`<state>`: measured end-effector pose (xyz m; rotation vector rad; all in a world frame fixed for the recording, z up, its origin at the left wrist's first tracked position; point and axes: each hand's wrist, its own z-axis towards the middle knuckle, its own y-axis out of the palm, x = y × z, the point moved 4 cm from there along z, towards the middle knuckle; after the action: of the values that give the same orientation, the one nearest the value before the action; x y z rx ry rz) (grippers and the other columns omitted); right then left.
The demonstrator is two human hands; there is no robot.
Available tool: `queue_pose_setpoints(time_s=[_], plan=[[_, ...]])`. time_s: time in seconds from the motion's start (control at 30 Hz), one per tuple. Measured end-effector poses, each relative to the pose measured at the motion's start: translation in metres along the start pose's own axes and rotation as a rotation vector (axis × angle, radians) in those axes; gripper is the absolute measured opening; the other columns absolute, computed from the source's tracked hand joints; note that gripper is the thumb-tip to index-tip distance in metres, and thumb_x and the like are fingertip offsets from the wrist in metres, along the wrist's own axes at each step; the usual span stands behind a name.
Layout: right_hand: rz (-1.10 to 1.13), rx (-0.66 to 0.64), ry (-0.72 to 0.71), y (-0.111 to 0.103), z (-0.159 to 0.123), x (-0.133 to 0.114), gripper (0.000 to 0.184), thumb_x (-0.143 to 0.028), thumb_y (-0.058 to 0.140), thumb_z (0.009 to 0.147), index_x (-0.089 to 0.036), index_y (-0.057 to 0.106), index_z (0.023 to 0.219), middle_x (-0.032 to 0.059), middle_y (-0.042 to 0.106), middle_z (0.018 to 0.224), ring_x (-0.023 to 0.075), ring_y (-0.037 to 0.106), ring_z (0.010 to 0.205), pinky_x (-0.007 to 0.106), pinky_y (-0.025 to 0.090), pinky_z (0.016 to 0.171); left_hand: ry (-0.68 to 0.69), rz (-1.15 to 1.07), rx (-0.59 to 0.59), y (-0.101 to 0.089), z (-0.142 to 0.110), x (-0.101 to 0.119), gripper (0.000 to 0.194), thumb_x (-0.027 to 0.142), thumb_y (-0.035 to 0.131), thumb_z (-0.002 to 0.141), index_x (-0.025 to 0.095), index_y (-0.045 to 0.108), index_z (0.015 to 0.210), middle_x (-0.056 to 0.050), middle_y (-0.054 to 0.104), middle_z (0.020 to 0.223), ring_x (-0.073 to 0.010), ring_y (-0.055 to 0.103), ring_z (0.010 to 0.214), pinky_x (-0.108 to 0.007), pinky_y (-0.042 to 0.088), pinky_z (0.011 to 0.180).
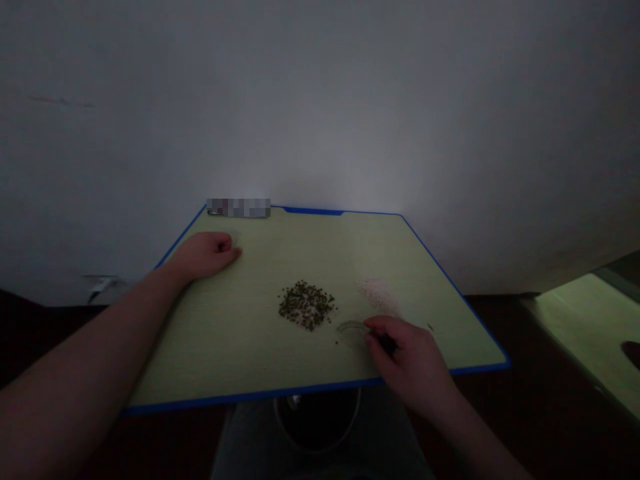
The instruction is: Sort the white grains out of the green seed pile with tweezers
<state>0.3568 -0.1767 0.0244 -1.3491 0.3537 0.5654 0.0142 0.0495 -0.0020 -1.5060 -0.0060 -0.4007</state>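
Note:
My left hand (207, 255) rests on the far left of a pale green desk top with a blue edge (240, 347), its fingers curled into a loose fist with nothing seen in it. My right hand (407, 360) lies near the front right, fingers pinched on a small dark object I cannot make out, beside a small clear round dish or lid (353, 330). A pile of small dark green beans (306, 305) sits mid-desk. A patch of white grains (379, 293) lies to its right, just beyond my right hand.
A plain white wall stands right behind the desk. A second green desk (595, 327) shows at the right edge, with a dark floor gap between. A blurred label (239, 208) lies at the desk's back edge. A round dark container (317, 417) sits below the front edge.

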Motion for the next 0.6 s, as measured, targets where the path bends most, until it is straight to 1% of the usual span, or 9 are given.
queue_pose_setpoints(time_s=[0.13, 0.2, 0.37, 0.47, 0.53, 0.6], plan=[[-0.001, -0.011, -0.022, 0.008, 0.003, -0.011, 0.023, -0.021, 0.049, 0.087, -0.019, 0.070, 0.097, 0.0044, 0.074, 0.083, 0.0185, 0.068, 0.072, 0.029, 0.051, 0.065, -0.002, -0.002, 0.006, -0.003, -0.002, 0.002, 0.035, 0.053, 0.046, 0.076, 0.023, 0.041, 0.059, 0.001, 0.043, 0.052, -0.0156, 0.043, 0.054, -0.030, 0.027, 0.054], [-0.015, 0.020, -0.009, 0.009, 0.004, -0.011, 0.024, -0.022, 0.049, 0.087, -0.018, 0.071, 0.097, 0.0051, 0.075, 0.084, 0.0191, 0.069, 0.072, 0.029, 0.051, 0.065, 0.001, -0.004, 0.008, -0.003, -0.003, 0.002, 0.035, 0.053, 0.046, 0.076, 0.023, 0.040, 0.059, 0.001, 0.043, 0.052, -0.0156, 0.042, 0.054, -0.030, 0.027, 0.054], [-0.085, 0.118, 0.061, 0.002, 0.004, 0.004, 0.027, -0.026, 0.050, 0.086, -0.016, 0.071, 0.099, 0.0070, 0.074, 0.080, 0.0209, 0.069, 0.069, 0.031, 0.051, 0.063, 0.015, -0.010, 0.009, -0.005, -0.005, 0.003, 0.034, 0.053, 0.046, 0.075, 0.022, 0.045, 0.059, 0.000, 0.043, 0.052, -0.0162, 0.042, 0.055, -0.030, 0.027, 0.055], [-0.117, 0.160, 0.084, -0.005, 0.005, 0.011, 0.027, -0.028, 0.050, 0.085, -0.016, 0.071, 0.098, 0.0073, 0.075, 0.081, 0.0213, 0.069, 0.069, 0.031, 0.052, 0.062, 0.006, -0.006, 0.008, -0.006, -0.006, 0.003, 0.033, 0.052, 0.046, 0.074, 0.022, 0.046, 0.060, 0.000, 0.044, 0.052, -0.0166, 0.043, 0.056, -0.030, 0.027, 0.055], [-0.112, 0.171, 0.074, -0.008, 0.006, 0.010, 0.026, -0.027, 0.051, 0.085, -0.017, 0.071, 0.098, 0.0069, 0.075, 0.081, 0.0210, 0.069, 0.069, 0.031, 0.051, 0.062, 0.002, -0.002, 0.002, -0.006, -0.006, 0.002, 0.034, 0.053, 0.045, 0.075, 0.022, 0.045, 0.060, 0.000, 0.045, 0.053, -0.0165, 0.043, 0.056, -0.030, 0.027, 0.055], [-0.087, 0.151, 0.051, -0.007, 0.007, 0.005, 0.025, -0.027, 0.050, 0.086, -0.017, 0.071, 0.097, 0.0062, 0.074, 0.079, 0.0204, 0.069, 0.069, 0.030, 0.051, 0.061, 0.006, 0.002, 0.000, -0.006, -0.005, 0.002, 0.034, 0.053, 0.045, 0.075, 0.023, 0.044, 0.059, 0.000, 0.044, 0.052, -0.0164, 0.043, 0.055, -0.030, 0.027, 0.055]])
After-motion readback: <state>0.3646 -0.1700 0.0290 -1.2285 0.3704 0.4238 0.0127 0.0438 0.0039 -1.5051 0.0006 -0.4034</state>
